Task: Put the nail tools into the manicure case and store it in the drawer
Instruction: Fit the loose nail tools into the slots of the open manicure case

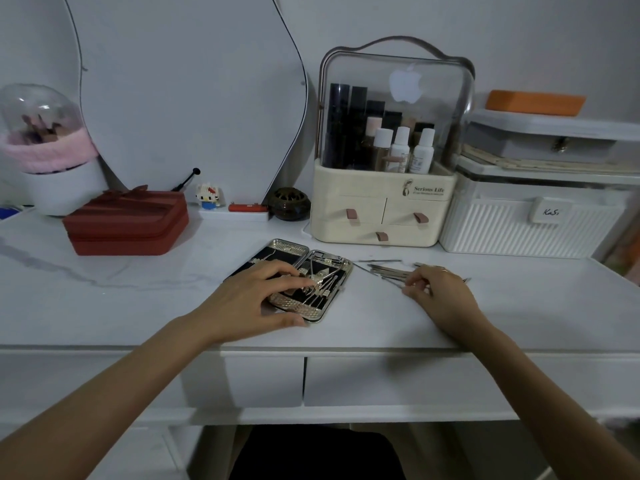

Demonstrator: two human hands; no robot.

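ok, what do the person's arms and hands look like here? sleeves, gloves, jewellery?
Both forearms are bare up to the frame edge: no sleeves, gloves or watch in view. The left hand shows no ring. The right hand has what looks like a thin ring on one finger, too small to make out further. No markings visible.

Manicure case (304, 268) lying open at table (138, 299) centre; loose nail tools (388, 270) lying at its 3 o'clock; organizer (384, 202) standing at 1 o'clock.
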